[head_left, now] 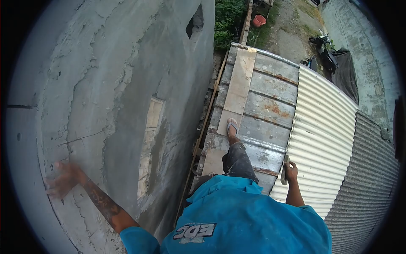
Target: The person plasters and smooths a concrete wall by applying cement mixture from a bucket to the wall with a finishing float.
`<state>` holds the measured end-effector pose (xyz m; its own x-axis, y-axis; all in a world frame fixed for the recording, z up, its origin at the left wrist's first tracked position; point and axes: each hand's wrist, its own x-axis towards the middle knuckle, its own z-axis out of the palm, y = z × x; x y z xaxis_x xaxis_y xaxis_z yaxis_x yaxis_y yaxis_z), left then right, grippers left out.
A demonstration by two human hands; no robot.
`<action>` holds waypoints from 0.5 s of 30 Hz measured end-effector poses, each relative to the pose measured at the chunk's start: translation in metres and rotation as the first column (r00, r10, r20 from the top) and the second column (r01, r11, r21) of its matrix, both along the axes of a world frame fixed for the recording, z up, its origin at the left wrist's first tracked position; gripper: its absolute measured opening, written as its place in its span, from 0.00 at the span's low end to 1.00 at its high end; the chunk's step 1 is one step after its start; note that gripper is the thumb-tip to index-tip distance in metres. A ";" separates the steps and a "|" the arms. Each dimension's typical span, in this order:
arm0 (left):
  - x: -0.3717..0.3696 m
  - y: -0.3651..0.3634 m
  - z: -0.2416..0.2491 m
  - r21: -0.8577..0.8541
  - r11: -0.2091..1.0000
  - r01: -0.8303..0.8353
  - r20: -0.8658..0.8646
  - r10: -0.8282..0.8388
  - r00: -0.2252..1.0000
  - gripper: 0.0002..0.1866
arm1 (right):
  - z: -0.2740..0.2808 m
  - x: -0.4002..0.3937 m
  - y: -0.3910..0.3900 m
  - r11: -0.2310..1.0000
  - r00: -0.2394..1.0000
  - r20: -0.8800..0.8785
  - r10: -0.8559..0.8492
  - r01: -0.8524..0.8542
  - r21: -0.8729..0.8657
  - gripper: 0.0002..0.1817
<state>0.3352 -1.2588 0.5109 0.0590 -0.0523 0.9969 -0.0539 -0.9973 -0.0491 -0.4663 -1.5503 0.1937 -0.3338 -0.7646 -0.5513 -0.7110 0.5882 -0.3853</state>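
Note:
My left hand [65,180] is at the far left, against or just in front of a grey plastered wall [122,55]; whether it touches cannot be told. Motion blurs it, but the fingers look spread with nothing plain in them. Above it, a thin wire [80,139] sticks out across the rough plaster. Down at my right side, my right hand [291,170] is closed round a plastering float [284,173], its narrow grey edge turned toward me. The wall has uneven plaster ridges and an opening [154,112] showing unplastered blocks.
My sandalled foot [231,126] stands on a board [240,84] laid over a rusty metal roof [270,108]. Cream corrugated sheets [323,139] and darker sheets [368,182] lie rightward. A gap runs along the wall. Below are a red bucket [259,20] and a motorcycle [327,55].

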 end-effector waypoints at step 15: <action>-0.010 -0.016 -0.013 0.018 0.986 -0.165 0.070 0.164 0.984 0.42 | -0.027 0.037 -0.100 1.000 0.997 0.071 0.008 -0.011 0.029 0.35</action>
